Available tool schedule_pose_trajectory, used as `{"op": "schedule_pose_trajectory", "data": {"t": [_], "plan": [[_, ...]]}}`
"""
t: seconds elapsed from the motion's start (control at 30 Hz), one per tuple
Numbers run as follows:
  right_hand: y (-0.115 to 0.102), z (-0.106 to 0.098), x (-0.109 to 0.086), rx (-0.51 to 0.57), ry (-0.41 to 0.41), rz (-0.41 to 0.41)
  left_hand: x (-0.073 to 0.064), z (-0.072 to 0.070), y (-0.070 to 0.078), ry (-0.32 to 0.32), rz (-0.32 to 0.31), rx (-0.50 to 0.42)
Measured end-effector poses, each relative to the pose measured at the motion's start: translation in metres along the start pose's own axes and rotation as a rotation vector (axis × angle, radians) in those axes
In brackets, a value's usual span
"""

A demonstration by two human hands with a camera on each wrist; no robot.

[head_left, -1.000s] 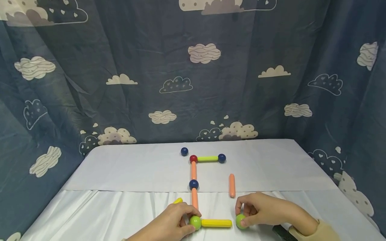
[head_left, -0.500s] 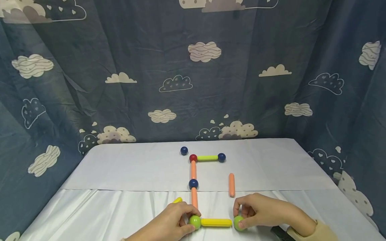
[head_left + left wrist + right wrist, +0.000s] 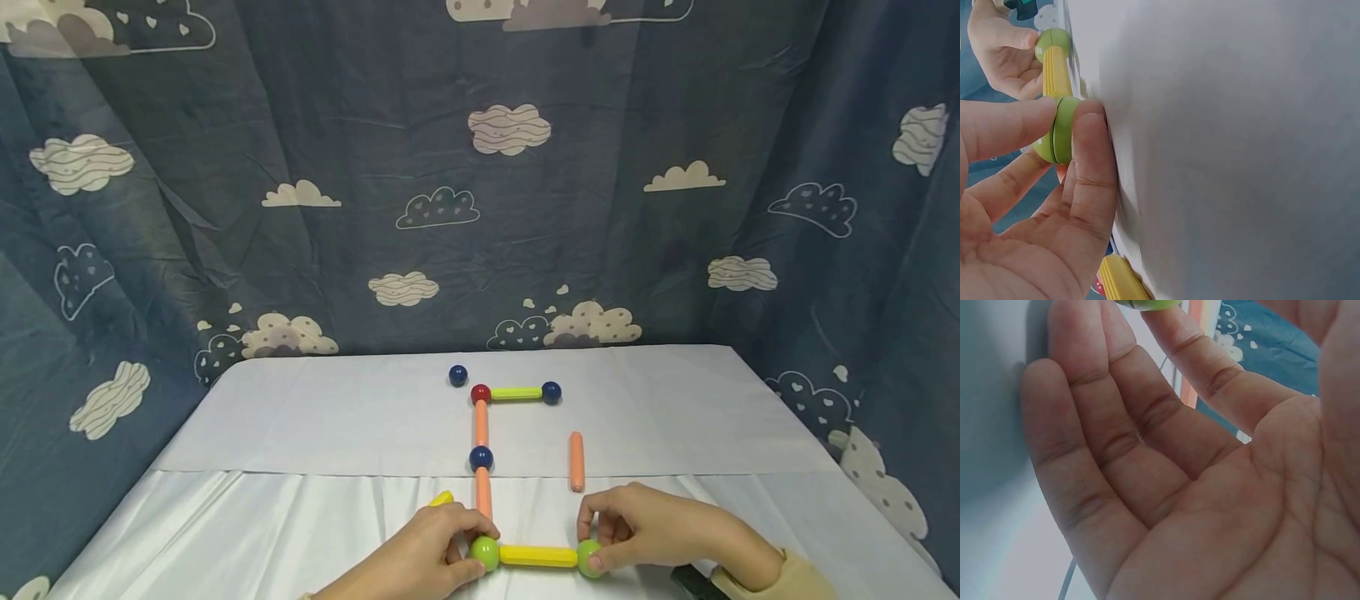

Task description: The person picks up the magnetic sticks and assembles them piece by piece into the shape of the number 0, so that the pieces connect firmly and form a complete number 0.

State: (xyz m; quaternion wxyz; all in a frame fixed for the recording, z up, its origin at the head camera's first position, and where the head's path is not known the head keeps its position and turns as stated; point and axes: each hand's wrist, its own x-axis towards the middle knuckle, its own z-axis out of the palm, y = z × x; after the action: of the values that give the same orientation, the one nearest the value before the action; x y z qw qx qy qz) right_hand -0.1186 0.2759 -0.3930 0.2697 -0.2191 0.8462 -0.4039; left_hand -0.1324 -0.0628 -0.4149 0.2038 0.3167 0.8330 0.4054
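My left hand (image 3: 438,550) pinches a green ball (image 3: 486,552) between thumb and fingers. From that ball a yellow stick (image 3: 537,556) runs right to a second green ball (image 3: 589,558), which my right hand (image 3: 648,527) pinches at the stick's far end. An orange stick (image 3: 483,493) leads from the left green ball up to a blue ball (image 3: 481,457). Another orange stick (image 3: 482,423) continues to a red ball (image 3: 481,394), and a lime stick (image 3: 516,393) joins that to a blue ball (image 3: 551,392). In the left wrist view the left green ball (image 3: 1063,128) shows a seam.
A loose orange stick (image 3: 577,461) lies right of the built shape. One loose blue ball (image 3: 458,376) sits at the back. Part of a yellow stick (image 3: 442,499) shows behind my left hand. The white-covered table (image 3: 300,425) meets a dark cloud-patterned curtain (image 3: 337,250).
My right hand has moved slightly left with its green ball, bringing it up against the yellow stick's end. The left hand has stayed on its ball.
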Motion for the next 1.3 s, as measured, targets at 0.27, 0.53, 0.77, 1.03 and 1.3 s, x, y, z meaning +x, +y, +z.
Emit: {"op": "schedule_pose_trajectory", "data": {"t": [0.27,0.53,0.77,1.03,1.3], "plan": [[-0.001,-0.001,0.000,-0.015,0.005,0.014,0.000,0.000,0.000,-0.007,-0.012,-0.013],[-0.004,-0.018,0.002,-0.052,0.051,-0.012,0.000,0.001,0.000,-0.007,-0.023,-0.013],[-0.004,-0.033,0.014,-0.153,0.226,0.070,0.001,0.000,0.001,-0.006,-0.022,-0.005],[0.005,-0.039,0.036,-0.188,0.387,0.195,0.000,0.000,0.001,-0.004,-0.006,-0.009],[0.007,-0.040,0.055,-0.219,0.430,0.302,0.001,0.000,0.001,-0.007,-0.023,-0.024]]}}
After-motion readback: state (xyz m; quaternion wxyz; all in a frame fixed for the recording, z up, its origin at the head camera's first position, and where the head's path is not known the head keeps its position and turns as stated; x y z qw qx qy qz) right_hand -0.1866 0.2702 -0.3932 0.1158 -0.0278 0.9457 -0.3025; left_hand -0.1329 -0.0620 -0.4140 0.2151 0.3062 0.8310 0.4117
